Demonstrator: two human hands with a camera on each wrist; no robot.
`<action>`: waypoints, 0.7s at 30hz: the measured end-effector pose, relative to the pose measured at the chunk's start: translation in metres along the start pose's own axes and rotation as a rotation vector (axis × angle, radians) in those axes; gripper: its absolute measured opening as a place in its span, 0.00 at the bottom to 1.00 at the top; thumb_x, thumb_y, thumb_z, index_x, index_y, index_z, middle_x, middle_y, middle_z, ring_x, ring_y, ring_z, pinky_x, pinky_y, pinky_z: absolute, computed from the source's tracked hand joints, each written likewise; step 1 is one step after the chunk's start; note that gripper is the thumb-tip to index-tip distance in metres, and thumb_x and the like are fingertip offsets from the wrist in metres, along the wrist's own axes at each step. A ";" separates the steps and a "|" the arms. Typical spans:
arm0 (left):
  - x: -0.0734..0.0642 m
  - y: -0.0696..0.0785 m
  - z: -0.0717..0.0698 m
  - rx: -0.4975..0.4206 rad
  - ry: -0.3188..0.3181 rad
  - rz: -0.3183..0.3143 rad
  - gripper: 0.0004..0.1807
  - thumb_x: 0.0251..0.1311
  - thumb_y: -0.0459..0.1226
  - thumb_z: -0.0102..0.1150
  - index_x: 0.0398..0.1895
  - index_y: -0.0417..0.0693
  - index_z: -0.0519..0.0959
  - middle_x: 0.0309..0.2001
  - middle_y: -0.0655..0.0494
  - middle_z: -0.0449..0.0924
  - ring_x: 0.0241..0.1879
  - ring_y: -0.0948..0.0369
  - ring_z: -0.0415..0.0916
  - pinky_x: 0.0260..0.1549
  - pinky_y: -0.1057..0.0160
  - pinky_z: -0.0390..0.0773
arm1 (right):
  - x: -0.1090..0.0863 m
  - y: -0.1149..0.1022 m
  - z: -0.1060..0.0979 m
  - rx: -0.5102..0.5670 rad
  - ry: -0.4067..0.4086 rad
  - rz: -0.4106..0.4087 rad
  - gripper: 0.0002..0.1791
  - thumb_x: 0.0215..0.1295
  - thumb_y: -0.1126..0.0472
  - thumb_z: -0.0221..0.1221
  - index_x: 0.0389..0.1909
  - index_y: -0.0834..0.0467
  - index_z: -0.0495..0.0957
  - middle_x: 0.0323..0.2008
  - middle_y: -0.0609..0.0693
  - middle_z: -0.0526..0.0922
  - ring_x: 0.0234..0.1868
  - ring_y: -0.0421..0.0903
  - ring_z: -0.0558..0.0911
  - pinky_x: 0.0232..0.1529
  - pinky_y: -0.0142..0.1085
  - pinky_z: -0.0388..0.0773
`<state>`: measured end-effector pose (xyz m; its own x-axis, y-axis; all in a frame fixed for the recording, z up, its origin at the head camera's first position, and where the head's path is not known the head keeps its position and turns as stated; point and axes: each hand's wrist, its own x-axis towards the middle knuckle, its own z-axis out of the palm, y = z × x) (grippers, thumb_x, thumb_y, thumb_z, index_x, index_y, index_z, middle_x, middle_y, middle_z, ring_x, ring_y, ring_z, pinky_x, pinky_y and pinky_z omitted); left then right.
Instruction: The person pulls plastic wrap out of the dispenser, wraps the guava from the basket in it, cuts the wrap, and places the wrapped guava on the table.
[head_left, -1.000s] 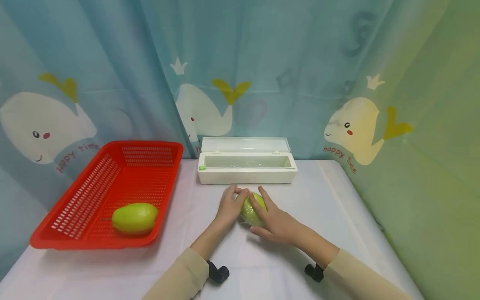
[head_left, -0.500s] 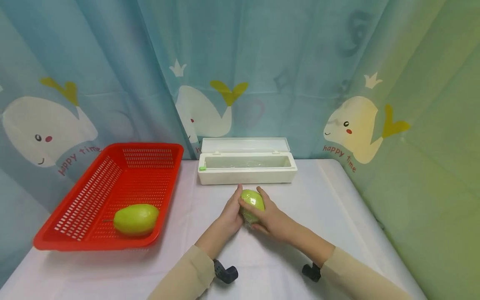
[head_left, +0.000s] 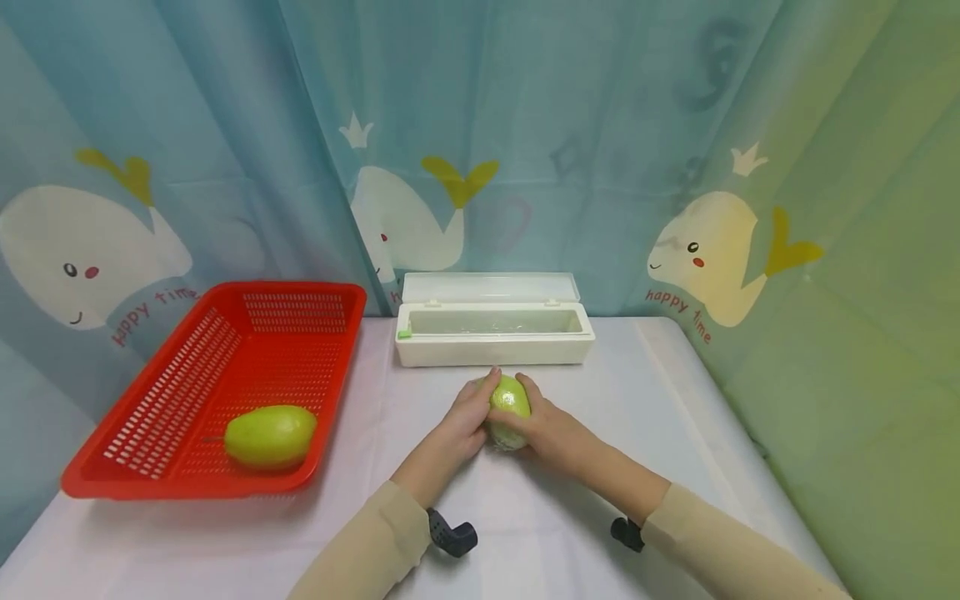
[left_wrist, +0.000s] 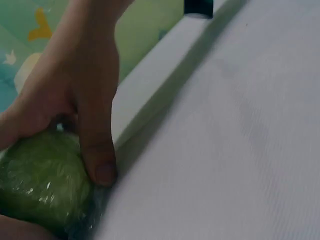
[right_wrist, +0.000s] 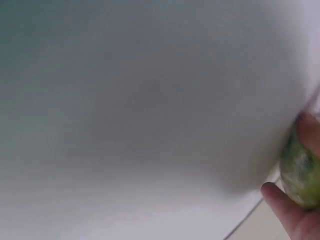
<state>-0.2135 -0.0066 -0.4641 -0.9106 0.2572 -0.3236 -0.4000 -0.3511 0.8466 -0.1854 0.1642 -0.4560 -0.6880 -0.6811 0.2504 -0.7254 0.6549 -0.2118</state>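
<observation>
Near the middle of the white table, both hands hold a green pear wrapped in shiny clear cling film (head_left: 512,397). My left hand (head_left: 459,423) grips its left side. From the right, my right hand (head_left: 557,435) grips it with thumb and fingers spread around it. The left wrist view shows the film creased over the wrapped pear (left_wrist: 45,182), with a loose fold at its lower edge under a thumb. Only part of the wrapped pear (right_wrist: 299,175) appears at the right wrist view's edge, between fingers. Hands hide much of its sides.
A red plastic basket (head_left: 225,486) stands at the left with an unwrapped green pear (head_left: 271,437) inside. Behind the hands is a white cling film dispenser (head_left: 495,351), its lid raised. Patterned curtains (head_left: 600,167) border the table's back and right side.
The left hand has gone from bent fingers at the pear's upper left to lying along its left side. The right hand has shifted its hold, and the pear has turned slightly.
</observation>
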 end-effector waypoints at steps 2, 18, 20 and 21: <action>0.001 0.001 0.000 -0.065 -0.002 0.005 0.31 0.75 0.51 0.47 0.67 0.38 0.59 0.64 0.44 0.62 0.64 0.52 0.65 0.66 0.58 0.68 | 0.002 0.002 -0.005 0.148 -0.033 0.058 0.53 0.50 0.56 0.77 0.74 0.40 0.55 0.73 0.74 0.46 0.65 0.67 0.70 0.58 0.56 0.76; -0.026 0.034 0.026 -0.385 -0.031 0.068 0.33 0.72 0.59 0.47 0.71 0.58 0.53 0.69 0.51 0.58 0.69 0.54 0.59 0.71 0.55 0.61 | 0.030 -0.031 -0.014 0.951 0.426 0.432 0.64 0.44 0.74 0.73 0.76 0.35 0.49 0.74 0.53 0.57 0.71 0.54 0.62 0.69 0.55 0.56; -0.030 0.036 0.028 -0.434 -0.051 0.079 0.35 0.69 0.60 0.51 0.71 0.60 0.52 0.69 0.51 0.58 0.70 0.54 0.59 0.71 0.54 0.61 | 0.032 -0.033 -0.017 0.983 0.442 0.410 0.66 0.42 0.73 0.72 0.76 0.32 0.46 0.77 0.52 0.50 0.74 0.54 0.56 0.71 0.57 0.51; -0.032 0.037 0.029 -0.463 -0.061 0.076 0.36 0.68 0.60 0.53 0.71 0.60 0.51 0.70 0.51 0.58 0.70 0.53 0.58 0.71 0.53 0.60 | 0.032 -0.033 -0.017 0.974 0.438 0.382 0.67 0.42 0.71 0.72 0.77 0.33 0.43 0.78 0.52 0.47 0.76 0.55 0.52 0.72 0.59 0.49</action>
<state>-0.1964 -0.0019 -0.4102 -0.9369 0.2627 -0.2305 -0.3492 -0.7318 0.5853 -0.1827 0.1264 -0.4246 -0.9404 -0.1928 0.2801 -0.3077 0.1315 -0.9424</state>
